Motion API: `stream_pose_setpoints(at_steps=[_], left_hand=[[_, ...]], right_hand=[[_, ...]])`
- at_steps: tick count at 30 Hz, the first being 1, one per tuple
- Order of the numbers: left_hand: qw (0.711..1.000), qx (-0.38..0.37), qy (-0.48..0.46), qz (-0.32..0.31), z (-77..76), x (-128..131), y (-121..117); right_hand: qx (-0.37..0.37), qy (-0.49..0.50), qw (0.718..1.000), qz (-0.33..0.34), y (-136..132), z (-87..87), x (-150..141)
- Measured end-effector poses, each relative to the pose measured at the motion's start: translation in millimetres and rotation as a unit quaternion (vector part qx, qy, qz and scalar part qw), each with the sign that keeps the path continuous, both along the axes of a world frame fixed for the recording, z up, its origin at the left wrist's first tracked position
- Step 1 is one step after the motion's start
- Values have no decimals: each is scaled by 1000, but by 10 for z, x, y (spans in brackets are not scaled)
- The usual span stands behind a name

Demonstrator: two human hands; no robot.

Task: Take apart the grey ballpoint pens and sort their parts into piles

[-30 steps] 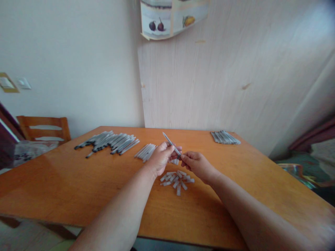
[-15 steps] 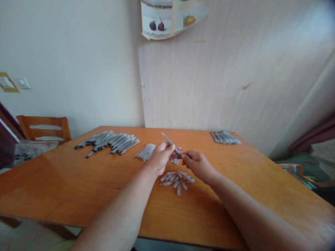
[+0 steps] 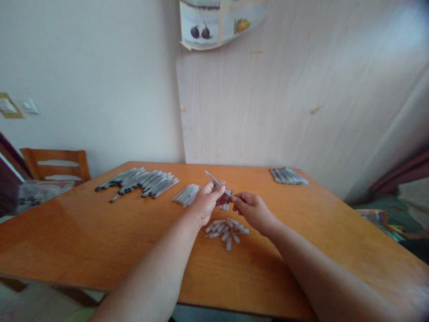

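Observation:
A slim clear-barrelled pen (image 3: 212, 177) is held slantwise above the table, its pointed end up and to the left. My left hand (image 3: 205, 202) is closed around the barrel, with the thumb on top. At the lower right end, my right hand (image 3: 252, 209) pinches the pen between thumb and fingers, which cover that end. Below both hands lies a loose pile of small translucent pen caps (image 3: 225, 230). Just beyond my left hand are several pale thin tubes (image 3: 185, 196), partly hidden by it; more pale pieces show between the hands.
Many clear pens with black ends (image 3: 147, 182) lie spread at the table's left. A neat row of dark-and-clear pens (image 3: 288, 175) lies at the far right. The wooden table (image 3: 134, 250) meets a wall behind; a wooden chair (image 3: 55, 163) stands at the left.
The pen's pointed end has shifted slightly left and the pen lies a little flatter. Both hands keep their hold in nearly the same place. The piles are unchanged.

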State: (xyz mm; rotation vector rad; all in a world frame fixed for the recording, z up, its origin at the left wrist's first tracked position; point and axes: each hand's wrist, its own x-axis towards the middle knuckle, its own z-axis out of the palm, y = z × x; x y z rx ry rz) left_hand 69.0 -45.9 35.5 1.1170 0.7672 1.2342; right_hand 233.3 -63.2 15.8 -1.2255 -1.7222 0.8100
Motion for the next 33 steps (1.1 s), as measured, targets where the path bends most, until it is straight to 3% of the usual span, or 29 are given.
stream_pose_setpoints(at_steps=[5, 13, 21, 29, 33], left_hand=[[1000, 7, 9, 6, -12, 12, 5], [998, -24, 38, 54, -39, 18, 19], [996, -13, -63, -57, 14, -8, -2], [998, -39, 24, 47, -30, -12, 41], [999, -40, 14, 19, -39, -24, 48]], right_hand=[[-13, 45, 999, 24, 7, -22, 5], [74, -71, 994, -25, -73, 57, -18], [-31, 45, 998, 34, -60, 59, -17], [45, -37, 998, 1, -58, 26, -8], [35, -37, 999, -1, -48, 15, -2]])
